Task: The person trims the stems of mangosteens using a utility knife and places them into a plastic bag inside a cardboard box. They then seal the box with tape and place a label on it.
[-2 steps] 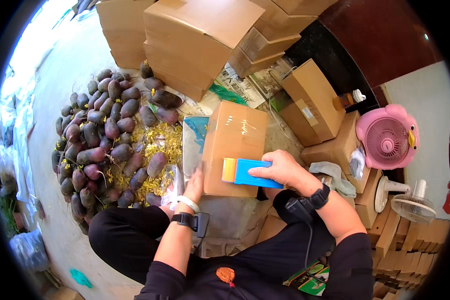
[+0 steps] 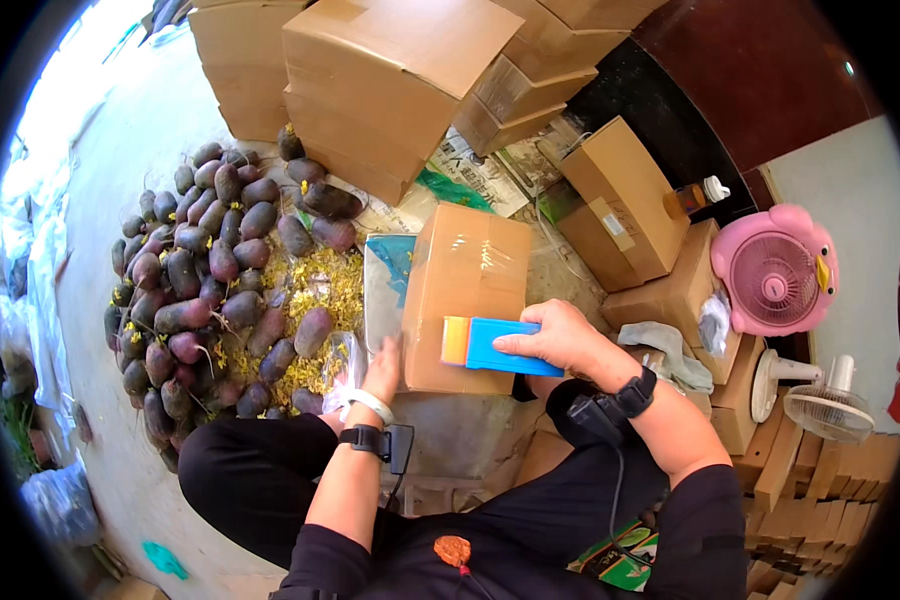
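Very little is changed since the previous view. The brown cardboard carton is seen a touch further left, but nearly everything around it is shifted alike, so a small movement of the head-worn camera is suggested rather than a move of the carton. The pale glints on its upper face are drawn out into longer streaks; whether the carton or only the viewpoint is tilted cannot be told.

The carton is placed in front of the crossed legs, between the two hands. A pale grey flat plate with a blue sheet is left showing along its left side. By the right hand a blue rectangular tool with a yellow-orange end is held, the thumb laid on top and the fingers closed around it. The yellow-orange end is kept over the carton's near part; actual contact cannot be confirmed. The left hand is held flat at the carton's left side, its fingers extended, blurred and closed on nothing visible; whether the carton is pressed by them is unclear.

For the work in hand, no new stage is marked: the same hold is kept, and the carton is framed by both hands. The dark purple-red oblong roots are left heaped on the floor, apart from both hands.
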The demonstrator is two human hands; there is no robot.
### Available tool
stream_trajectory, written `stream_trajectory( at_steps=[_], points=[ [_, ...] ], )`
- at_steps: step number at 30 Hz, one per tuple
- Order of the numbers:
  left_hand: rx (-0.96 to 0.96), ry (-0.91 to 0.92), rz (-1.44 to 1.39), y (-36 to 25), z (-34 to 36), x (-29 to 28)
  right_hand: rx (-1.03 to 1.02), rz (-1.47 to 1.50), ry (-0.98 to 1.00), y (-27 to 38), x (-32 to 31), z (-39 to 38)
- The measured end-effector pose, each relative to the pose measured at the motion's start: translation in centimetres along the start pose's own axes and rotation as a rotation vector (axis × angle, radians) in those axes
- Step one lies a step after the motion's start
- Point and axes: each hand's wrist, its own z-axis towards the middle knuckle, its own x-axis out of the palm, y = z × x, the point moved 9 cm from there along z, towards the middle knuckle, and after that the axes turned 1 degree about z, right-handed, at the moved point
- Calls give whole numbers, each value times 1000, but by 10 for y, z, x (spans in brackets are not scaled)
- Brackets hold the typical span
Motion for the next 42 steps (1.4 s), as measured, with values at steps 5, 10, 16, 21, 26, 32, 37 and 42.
stream_trajectory(
  at_steps=[5,10,16,21,26,32,37,42],
  points=[
    [433,22,260,-142,-66,50,4,8,-17,-19,-2,-5],
    [387,-147,761,-176,-80,90,-40,-27,-37,-23,1,-3],
    [438,-183,818,-170,-73,90,-115,38,8,-21,-3,-13],
    [497,-226,902,-163,-69,81,-210,9,73,-31,-25,-41],
    [385,-107,810,-166,-66,90,-145,96,45,-135,-68,-91],
    [439,-130,821,-165,-68,89,-17,79,16,-208,-46,-77],
    [401,-78,731,-163,-67,89,-40,43,14,-211,10,-11],
    [396,-56,673,-156,-62,87,15,43,-26,-180,24,11]
  ],
)
